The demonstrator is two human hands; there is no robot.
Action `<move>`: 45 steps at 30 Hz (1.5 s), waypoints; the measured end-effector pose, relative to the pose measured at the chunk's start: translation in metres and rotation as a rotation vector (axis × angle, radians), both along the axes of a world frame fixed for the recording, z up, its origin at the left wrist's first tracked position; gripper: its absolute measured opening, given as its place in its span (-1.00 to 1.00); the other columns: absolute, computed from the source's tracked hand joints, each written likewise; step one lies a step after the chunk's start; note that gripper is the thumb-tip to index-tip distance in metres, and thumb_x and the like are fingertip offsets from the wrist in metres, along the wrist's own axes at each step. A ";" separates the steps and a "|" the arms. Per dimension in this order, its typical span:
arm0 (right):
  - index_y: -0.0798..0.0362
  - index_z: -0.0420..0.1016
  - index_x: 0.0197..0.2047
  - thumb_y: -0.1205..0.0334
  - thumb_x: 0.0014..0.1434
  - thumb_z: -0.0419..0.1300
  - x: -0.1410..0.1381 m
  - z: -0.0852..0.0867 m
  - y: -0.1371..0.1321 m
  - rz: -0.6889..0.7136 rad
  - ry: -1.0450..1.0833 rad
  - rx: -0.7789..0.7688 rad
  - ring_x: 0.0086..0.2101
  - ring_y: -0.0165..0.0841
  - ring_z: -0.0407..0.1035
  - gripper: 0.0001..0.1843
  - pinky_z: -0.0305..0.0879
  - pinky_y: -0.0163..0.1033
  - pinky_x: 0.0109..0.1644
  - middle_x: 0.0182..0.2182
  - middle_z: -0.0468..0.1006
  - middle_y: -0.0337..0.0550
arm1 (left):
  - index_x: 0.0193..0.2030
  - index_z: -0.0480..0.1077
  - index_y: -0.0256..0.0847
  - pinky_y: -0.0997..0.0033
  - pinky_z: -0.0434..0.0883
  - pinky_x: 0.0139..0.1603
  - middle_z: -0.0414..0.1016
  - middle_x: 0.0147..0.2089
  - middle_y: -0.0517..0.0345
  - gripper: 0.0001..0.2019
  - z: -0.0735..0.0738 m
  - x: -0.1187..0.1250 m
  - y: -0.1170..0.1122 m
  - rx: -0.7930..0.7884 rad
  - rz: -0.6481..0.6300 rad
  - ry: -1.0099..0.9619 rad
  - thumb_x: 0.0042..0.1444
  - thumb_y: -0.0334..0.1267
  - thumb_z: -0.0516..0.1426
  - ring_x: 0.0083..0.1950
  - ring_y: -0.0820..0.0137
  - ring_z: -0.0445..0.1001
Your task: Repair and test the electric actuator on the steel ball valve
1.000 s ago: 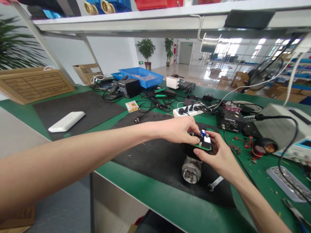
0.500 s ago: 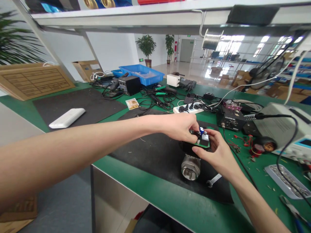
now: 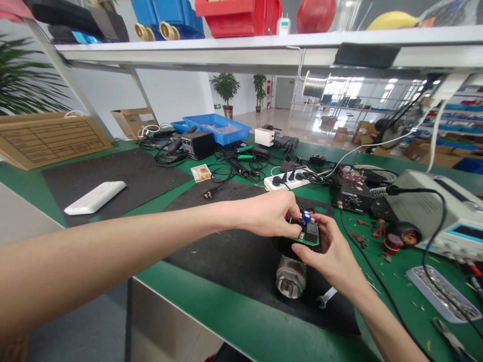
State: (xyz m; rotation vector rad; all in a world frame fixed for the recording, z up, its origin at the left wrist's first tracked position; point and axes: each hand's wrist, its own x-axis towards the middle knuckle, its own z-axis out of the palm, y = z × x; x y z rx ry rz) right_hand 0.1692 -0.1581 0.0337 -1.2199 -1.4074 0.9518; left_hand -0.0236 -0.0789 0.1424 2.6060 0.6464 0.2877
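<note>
A green circuit board (image 3: pixel 311 240) with a black block and blue parts on it sits over a black housing (image 3: pixel 281 246). Beneath the housing is a silver metal valve body (image 3: pixel 290 277) with a wide threaded-looking opening facing me. My left hand (image 3: pixel 277 215) reaches across from the left, its fingers closed on the board's left side; the fingertips are partly hidden among the components. From the right, my right hand (image 3: pixel 330 249) holds the board and housing edge between thumb and fingers. An open-end wrench (image 3: pixel 326 297) lies on the black mat (image 3: pixel 234 266) beside the valve body.
On the right are a soldering station (image 3: pixel 352 193), a grey bench instrument (image 3: pixel 426 201), a tray of small metal parts (image 3: pixel 443 294) and pliers (image 3: pixel 449 337). A power strip (image 3: pixel 287 180) and cables lie behind my hands. A white box (image 3: pixel 95 197) rests at left. Overhead runs a shelf (image 3: pixel 241 44).
The camera view has tilted up, so the scene sits lower and more of the shelf shows. Both hands keep nearly the same hold on the circuit board.
</note>
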 end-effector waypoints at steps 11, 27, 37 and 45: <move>-0.07 0.23 0.18 0.04 -0.04 0.49 -0.003 0.002 -0.005 -0.001 -0.048 0.022 0.06 -0.08 0.49 -0.21 0.46 0.02 0.17 0.10 0.53 0.00 | -0.27 0.61 -0.21 0.40 0.34 -0.20 0.49 -0.16 0.11 -0.90 0.006 0.000 -0.005 0.003 -0.050 0.010 0.10 -0.31 0.24 -0.20 0.34 0.47; -0.09 0.22 0.18 0.05 -0.04 0.49 -0.008 0.002 -0.006 -0.004 -0.050 0.037 0.07 -0.06 0.49 -0.21 0.47 0.04 0.16 0.10 0.54 0.00 | -0.29 0.59 -0.21 0.39 0.33 -0.22 0.47 -0.18 0.10 -0.91 0.008 -0.005 -0.008 0.048 -0.024 0.050 0.11 -0.27 0.25 -0.23 0.32 0.45; -0.06 0.20 0.18 0.05 -0.02 0.50 -0.006 -0.002 -0.002 0.023 0.018 0.028 0.12 -0.09 0.45 -0.21 0.43 0.02 0.19 0.14 0.50 0.01 | -0.27 0.58 -0.22 0.38 0.35 -0.11 0.46 -0.16 0.08 -0.89 0.003 -0.006 -0.010 0.065 -0.007 0.027 0.18 -0.27 0.23 -0.19 0.33 0.46; -0.07 0.20 0.16 0.06 -0.01 0.51 -0.002 -0.001 0.000 0.060 0.103 -0.004 0.10 -0.14 0.43 -0.22 0.42 -0.03 0.19 0.12 0.48 -0.04 | -0.05 0.61 -0.19 0.46 0.41 -0.09 0.59 -0.07 0.11 -0.77 0.022 -0.018 0.000 -0.096 0.079 -0.046 0.27 -0.14 0.23 -0.08 0.35 0.55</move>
